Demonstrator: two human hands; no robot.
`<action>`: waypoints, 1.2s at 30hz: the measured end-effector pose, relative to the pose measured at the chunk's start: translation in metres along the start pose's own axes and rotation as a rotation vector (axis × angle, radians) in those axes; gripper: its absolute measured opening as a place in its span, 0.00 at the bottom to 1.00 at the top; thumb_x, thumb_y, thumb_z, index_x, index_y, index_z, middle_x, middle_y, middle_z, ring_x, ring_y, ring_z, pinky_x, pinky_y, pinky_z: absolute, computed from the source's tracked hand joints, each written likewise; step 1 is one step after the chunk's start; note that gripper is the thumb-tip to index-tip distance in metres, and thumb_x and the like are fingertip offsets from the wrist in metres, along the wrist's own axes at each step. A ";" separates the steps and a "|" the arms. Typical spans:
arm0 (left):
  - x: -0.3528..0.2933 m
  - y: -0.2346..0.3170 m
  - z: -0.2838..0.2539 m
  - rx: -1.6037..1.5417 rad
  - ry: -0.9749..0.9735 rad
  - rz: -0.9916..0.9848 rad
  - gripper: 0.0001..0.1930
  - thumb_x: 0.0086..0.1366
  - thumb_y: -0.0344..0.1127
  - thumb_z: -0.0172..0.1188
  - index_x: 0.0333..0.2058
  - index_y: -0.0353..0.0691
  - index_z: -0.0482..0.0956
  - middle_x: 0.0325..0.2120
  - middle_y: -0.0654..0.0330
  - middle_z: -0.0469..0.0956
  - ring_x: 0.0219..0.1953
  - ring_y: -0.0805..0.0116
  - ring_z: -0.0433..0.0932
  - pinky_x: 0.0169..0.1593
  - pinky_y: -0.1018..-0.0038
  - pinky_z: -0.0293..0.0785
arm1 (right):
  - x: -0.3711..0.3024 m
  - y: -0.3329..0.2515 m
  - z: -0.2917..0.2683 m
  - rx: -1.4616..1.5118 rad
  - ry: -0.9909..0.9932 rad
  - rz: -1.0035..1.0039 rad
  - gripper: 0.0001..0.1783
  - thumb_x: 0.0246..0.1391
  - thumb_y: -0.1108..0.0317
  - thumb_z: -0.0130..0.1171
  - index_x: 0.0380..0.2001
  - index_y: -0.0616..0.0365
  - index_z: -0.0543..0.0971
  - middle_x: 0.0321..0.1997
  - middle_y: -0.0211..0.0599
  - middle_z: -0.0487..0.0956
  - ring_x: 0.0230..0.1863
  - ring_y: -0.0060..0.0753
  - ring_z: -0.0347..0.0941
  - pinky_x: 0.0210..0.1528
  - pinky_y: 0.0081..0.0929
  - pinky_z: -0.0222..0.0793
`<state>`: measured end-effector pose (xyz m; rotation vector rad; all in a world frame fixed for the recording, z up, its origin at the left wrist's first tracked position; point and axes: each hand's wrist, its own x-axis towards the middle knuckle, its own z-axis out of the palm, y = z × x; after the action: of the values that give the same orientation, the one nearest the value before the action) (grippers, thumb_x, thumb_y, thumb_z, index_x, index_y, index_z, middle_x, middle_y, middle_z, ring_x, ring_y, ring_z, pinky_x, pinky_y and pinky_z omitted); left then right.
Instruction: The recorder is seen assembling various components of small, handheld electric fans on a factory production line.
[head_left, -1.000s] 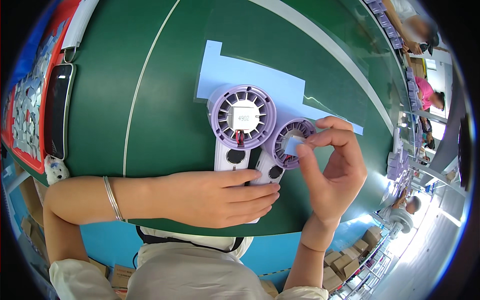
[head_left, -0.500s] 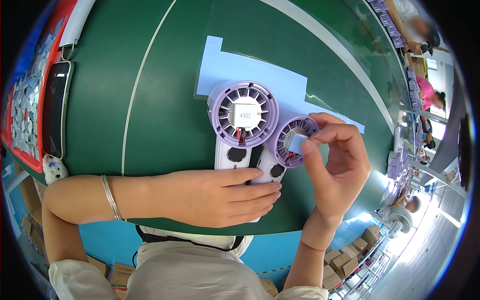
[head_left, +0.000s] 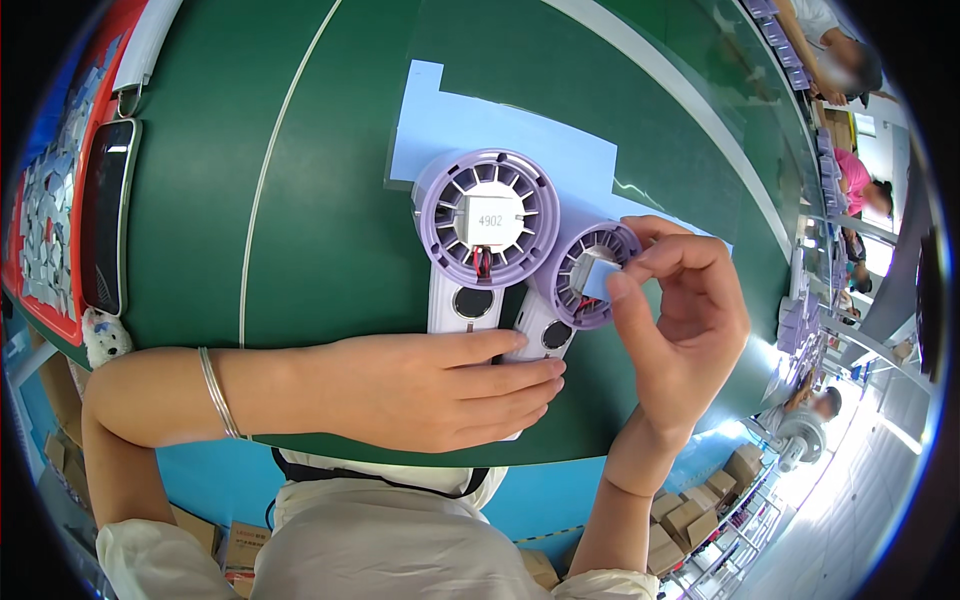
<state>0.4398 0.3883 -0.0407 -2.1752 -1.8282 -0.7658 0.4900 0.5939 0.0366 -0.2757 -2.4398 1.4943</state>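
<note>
Two purple-and-white handheld fans lie side by side on the green table, their round heads pointing away from me. The left fan (head_left: 490,215) has a white square label on its hub and red and black wires below it. My left hand (head_left: 440,390) rests across both white handles, fingers curled over the right one. At the smaller-looking right fan (head_left: 572,285), my right hand (head_left: 685,320) pinches a small light-blue square piece (head_left: 599,281) between thumb and forefinger, against the hub. The fingertips partly cover that fan's rim.
A light-blue sheet (head_left: 510,135) lies beyond and partly under the fan heads. At the left are a phone (head_left: 110,215), a small white plush toy (head_left: 105,338) and a red tray (head_left: 75,325) of small pale pieces. Other people work at the far right, beside rows of purple parts.
The fans and blue sheet sit slightly higher in the picture. My right hand has shifted a little to the right, still pinching the blue piece. My left hand stays on the handles.
</note>
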 end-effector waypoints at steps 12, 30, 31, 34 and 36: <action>-0.001 0.001 0.001 -0.005 0.013 -0.016 0.15 0.69 0.42 0.55 0.51 0.46 0.80 0.58 0.67 0.75 0.64 0.70 0.69 0.66 0.66 0.66 | -0.003 0.008 0.006 -0.185 0.029 -0.121 0.13 0.44 0.85 0.66 0.35 0.65 0.77 0.33 0.38 0.78 0.39 0.28 0.76 0.48 0.25 0.73; -0.003 -0.002 0.003 -0.012 0.043 0.020 0.19 0.72 0.44 0.51 0.54 0.39 0.78 0.58 0.62 0.76 0.65 0.65 0.69 0.69 0.64 0.60 | 0.045 0.060 0.004 -0.741 0.099 -0.168 0.21 0.55 0.65 0.67 0.51 0.60 0.81 0.49 0.40 0.77 0.52 0.43 0.72 0.58 0.40 0.63; -0.002 -0.002 0.003 -0.003 0.042 0.024 0.19 0.72 0.44 0.51 0.54 0.39 0.78 0.58 0.62 0.76 0.65 0.65 0.69 0.69 0.64 0.60 | 0.044 0.062 0.006 -0.744 0.098 -0.173 0.21 0.55 0.65 0.67 0.51 0.60 0.81 0.49 0.40 0.77 0.52 0.43 0.72 0.58 0.40 0.63; -0.001 -0.002 0.001 0.029 0.036 0.030 0.17 0.71 0.43 0.52 0.53 0.43 0.78 0.58 0.64 0.76 0.65 0.66 0.69 0.67 0.64 0.61 | 0.042 0.066 0.009 -0.881 0.122 -0.238 0.20 0.50 0.62 0.72 0.45 0.59 0.84 0.48 0.38 0.77 0.51 0.39 0.72 0.60 0.41 0.58; -0.001 -0.001 0.001 0.051 0.029 0.027 0.16 0.70 0.41 0.52 0.53 0.46 0.78 0.58 0.65 0.75 0.65 0.67 0.68 0.66 0.65 0.63 | 0.043 0.066 0.010 -0.827 0.121 -0.223 0.18 0.50 0.63 0.72 0.43 0.59 0.85 0.46 0.38 0.78 0.51 0.40 0.72 0.60 0.40 0.60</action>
<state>0.4393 0.3880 -0.0420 -2.1413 -1.7802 -0.7333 0.4477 0.6283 -0.0208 -0.2216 -2.7373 0.3109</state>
